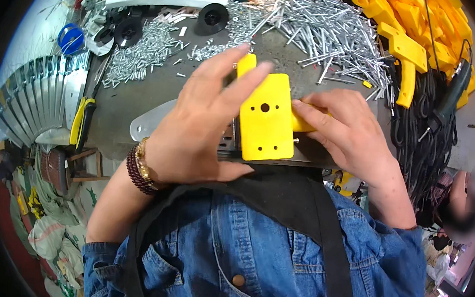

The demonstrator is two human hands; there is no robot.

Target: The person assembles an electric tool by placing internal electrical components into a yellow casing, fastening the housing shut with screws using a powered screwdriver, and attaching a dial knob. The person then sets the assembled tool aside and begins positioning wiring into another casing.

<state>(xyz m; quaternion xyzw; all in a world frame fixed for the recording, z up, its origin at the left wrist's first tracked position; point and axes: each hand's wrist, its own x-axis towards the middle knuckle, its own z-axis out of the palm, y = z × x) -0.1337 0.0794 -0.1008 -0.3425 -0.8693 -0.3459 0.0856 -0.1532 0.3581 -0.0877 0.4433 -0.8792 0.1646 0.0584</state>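
A yellow plastic tool housing (267, 131) with a rectangular face and several holes is held upright in front of me at the bench's near edge. My right hand (345, 126) is closed around its yellow handle (302, 123), fingers and thumb pinching it from the right. A screw (296, 141) sticks out beside the handle. On the housing's left side my left hand (204, 112) is spread, thumb below and fingers above, slightly blurred; whether it touches the housing I cannot tell. Behind that hand a flat, rounded pale metal plate (149, 120) shows in part.
Loose screws (144, 52) and long bolts (330, 30) lie in heaps across the far bench. Yellow housings (409, 56) are piled at the far right, above black cables (416, 140). Fanned metal blades (40, 97) and yellow-black pliers (82, 122) lie left. A power screwdriver (453, 96) hangs right.
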